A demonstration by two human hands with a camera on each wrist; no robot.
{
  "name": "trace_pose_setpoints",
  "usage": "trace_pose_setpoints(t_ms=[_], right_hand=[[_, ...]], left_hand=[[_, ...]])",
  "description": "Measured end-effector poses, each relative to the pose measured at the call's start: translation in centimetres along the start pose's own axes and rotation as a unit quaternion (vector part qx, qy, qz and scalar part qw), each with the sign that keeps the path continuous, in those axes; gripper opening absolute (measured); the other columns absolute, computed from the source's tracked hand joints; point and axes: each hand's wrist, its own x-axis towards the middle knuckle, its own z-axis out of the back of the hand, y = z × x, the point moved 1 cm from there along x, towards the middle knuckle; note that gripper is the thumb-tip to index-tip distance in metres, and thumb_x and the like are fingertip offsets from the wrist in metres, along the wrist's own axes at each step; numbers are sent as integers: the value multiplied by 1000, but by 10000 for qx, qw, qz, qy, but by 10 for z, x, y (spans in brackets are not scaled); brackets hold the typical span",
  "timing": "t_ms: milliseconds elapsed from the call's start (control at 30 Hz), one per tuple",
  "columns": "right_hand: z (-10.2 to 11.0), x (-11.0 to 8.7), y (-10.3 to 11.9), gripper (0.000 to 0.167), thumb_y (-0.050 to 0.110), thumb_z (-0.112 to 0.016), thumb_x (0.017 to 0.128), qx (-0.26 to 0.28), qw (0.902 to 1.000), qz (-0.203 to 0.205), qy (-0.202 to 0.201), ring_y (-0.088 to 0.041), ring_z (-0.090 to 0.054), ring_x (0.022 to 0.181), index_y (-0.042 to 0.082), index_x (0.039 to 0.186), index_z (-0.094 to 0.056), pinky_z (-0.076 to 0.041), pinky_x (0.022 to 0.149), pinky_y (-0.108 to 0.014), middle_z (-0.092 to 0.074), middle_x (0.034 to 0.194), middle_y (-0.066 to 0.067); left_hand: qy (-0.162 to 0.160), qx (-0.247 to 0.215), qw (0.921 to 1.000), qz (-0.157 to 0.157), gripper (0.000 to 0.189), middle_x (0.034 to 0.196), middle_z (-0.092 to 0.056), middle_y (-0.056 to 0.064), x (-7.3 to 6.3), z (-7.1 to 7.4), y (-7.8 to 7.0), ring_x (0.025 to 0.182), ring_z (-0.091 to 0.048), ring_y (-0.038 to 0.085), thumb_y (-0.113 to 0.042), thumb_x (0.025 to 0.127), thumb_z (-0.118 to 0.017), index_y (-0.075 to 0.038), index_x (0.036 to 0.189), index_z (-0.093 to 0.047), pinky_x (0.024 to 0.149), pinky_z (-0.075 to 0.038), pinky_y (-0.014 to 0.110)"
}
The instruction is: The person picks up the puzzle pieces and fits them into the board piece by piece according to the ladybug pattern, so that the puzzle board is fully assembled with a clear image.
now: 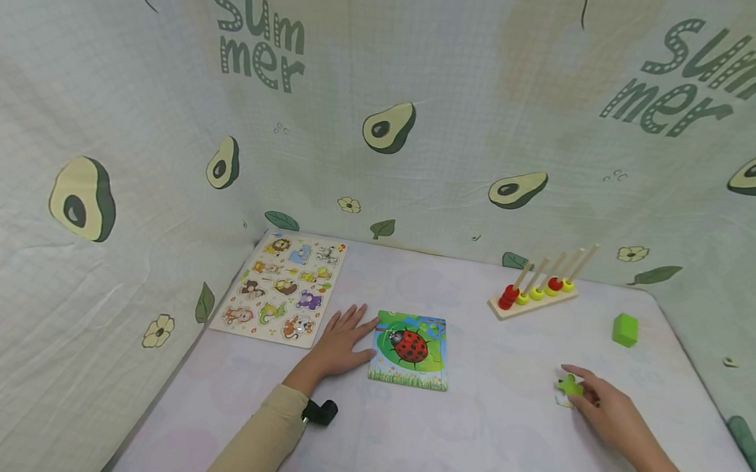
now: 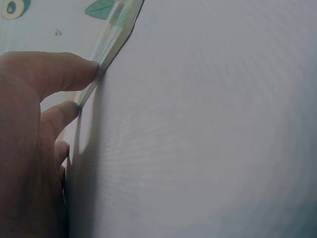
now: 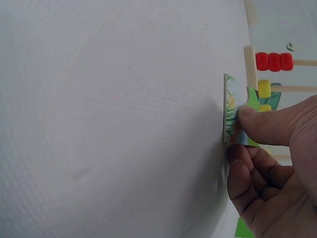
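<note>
A square ladybug jigsaw puzzle (image 1: 409,350) lies in the middle of the table. My left hand (image 1: 341,346) rests at its left side, fingers spread, with thumb and index fingertips right at the puzzle's edge; the left wrist view shows the thumb against that thin edge. Off to the right, my right hand (image 1: 608,408) pinches a jigsaw puzzle piece (image 1: 570,387) between thumb and fingers. In the right wrist view this puzzle piece (image 3: 232,116) shows printed grass and a bright green part, and it is tilted up close over the table, its shadow beside it.
A board with animal pieces (image 1: 281,288) lies at the back left. At the back right stands a wooden peg stand (image 1: 533,306) with red and yellow beads. A green block (image 1: 625,330) sits beyond my right hand. Patterned cloth (image 1: 445,147) hangs behind the table.
</note>
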Motion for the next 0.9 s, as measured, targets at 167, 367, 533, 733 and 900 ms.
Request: trace_pose_setpoints(t_ms=[167,367,533,733,900], right_hand=[[-1,2,0,49,13,-70,96,111,9995,-278,21,-26,-62,86,-6,135,-45,-53,68,-40,-64,104,-24],[-1,-1,1,47,23,-68,98,108,9998,161,21,-20,-57,77,4,136,-48,-48,61,-34,-64,92,-11],[-4,-5,4,43,20,-69,98,148,9980,564,-263,-14,-47,68,6,135,-52,-38,55,-26,-58,83,-2],[-5,-4,10,36,15,-70,96,337,9966,467,-582,-13,-53,68,1,127,-56,-43,53,-24,-64,85,-3],[-6,-3,16,31,12,-68,97,567,9961,304,-609,-14,-59,68,1,125,-58,-47,52,-24,-67,85,-3]], left_hand=[[-1,42,10000,6,69,170,-18,8,0,-1,1,157,-8,28,-51,98,-55,-26,160,-37,125,-3,54],[-12,50,10000,-22,69,169,-18,8,0,-1,1,157,-8,29,-51,98,-55,-26,160,-37,125,-3,55],[-10,55,10000,-18,69,169,-18,8,0,-1,1,157,-9,29,-51,98,-55,-26,160,-37,125,-3,55],[-9,30,10000,-2,69,169,-18,8,0,-1,0,157,-9,29,-50,98,-56,-25,160,-37,125,-3,54],[-16,39,10000,-9,69,169,-18,8,0,-1,0,157,-9,29,-50,98,-56,-25,160,-37,125,-3,55]])
